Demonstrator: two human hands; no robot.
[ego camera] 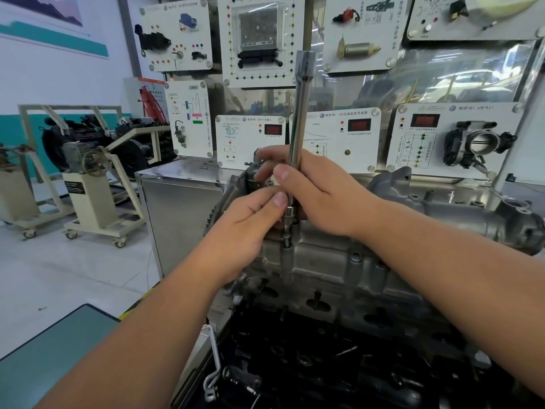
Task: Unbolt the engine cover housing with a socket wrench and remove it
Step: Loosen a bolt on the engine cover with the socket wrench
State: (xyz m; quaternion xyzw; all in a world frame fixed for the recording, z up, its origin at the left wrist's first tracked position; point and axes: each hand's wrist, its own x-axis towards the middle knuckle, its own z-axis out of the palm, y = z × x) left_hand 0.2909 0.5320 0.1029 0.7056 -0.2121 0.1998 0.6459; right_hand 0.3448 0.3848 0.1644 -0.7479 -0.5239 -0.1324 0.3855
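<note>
Partly, hands [318, 196] hide wrench [299, 119] base.

The workshop is brightly and evenly lit, with soft, diffuse light and only faint shadows on the pale floor [73, 278]. Glare washes the clear backing sheet [460, 75] at the far right, which mirrors blurred shapes. A bright highlight runs down the chrome socket wrench [299, 119]. The black engine block [339, 364] near the bottom falls into deep shadow, its detail hard to read. Wide-angle distortion bends the display panels [333, 33] and frame lines toward the edges. The near forearms look stretched, and the corners are slightly soft.
</note>
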